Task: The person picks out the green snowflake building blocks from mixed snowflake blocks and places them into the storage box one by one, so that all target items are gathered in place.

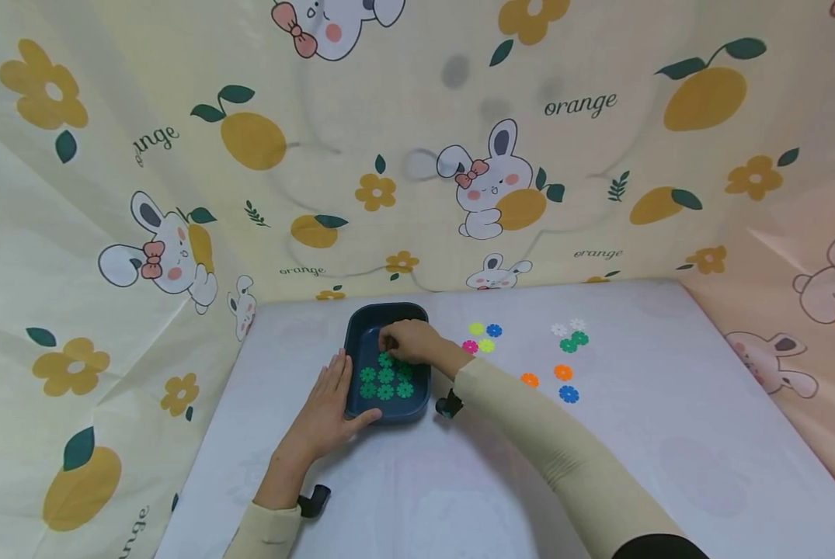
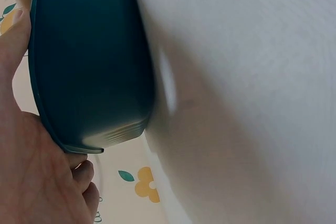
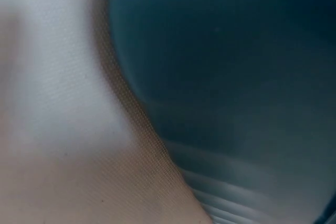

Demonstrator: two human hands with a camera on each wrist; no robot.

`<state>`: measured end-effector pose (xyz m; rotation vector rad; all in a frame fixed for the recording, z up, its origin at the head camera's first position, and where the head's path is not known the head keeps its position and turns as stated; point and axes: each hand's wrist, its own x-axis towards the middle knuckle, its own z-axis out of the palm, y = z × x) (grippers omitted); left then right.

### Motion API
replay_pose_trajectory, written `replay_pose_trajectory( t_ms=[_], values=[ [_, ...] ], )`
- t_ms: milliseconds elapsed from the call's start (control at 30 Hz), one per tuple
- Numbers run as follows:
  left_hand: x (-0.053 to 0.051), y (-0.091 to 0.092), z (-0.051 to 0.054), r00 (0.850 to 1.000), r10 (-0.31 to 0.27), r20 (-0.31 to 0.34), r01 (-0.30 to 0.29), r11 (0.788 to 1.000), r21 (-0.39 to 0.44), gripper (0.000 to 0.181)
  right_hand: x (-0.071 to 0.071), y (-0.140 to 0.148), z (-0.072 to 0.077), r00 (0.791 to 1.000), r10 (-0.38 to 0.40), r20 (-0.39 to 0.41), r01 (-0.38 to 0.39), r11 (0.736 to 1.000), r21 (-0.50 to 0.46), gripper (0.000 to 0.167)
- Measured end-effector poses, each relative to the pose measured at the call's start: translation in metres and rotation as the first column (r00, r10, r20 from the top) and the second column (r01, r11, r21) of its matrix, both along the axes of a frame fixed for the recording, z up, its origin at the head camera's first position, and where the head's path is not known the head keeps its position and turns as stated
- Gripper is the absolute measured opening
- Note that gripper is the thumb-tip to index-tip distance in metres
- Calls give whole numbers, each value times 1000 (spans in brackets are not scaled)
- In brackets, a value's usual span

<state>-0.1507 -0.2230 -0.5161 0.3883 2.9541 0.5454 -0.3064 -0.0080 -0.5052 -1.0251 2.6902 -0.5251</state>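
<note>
A dark blue tray (image 1: 354,322) stands on the table with several green flower-shaped discs (image 1: 385,376) in rows on its floor. My left hand (image 1: 326,407) lies along the tray's left side, its fingers straight and its thumb at the near rim. In the left wrist view, that hand's thumb and palm touch the rim of the tray (image 2: 94,66). Reaching over the right rim, my right hand (image 1: 413,340) has curled fingers low inside the tray and pinches a green flower-shaped disc, mostly hidden by the fingers. The tray wall (image 3: 226,77) fills much of the right wrist view.
Right of the tray lie yellow, blue and pink discs (image 1: 485,345). Further right are white and green discs (image 1: 574,340), with orange discs (image 1: 563,373) and a blue disc (image 1: 568,394) nearer. A patterned cloth (image 1: 403,155) hangs behind the white table (image 1: 424,497).
</note>
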Motion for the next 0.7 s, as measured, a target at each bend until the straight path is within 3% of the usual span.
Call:
replay_pose_trajectory(
  t_ms=[333, 700],
  values=[
    [1, 2, 1, 1000, 1, 13, -2, 1000, 9, 121, -2, 4, -2, 1000, -8, 19, 9, 998, -64, 8],
    [2, 0, 1, 1000, 5, 3, -5, 1000, 6, 121, 6, 22, 11, 996, 36, 78, -14, 964, -265, 15]
  ],
)
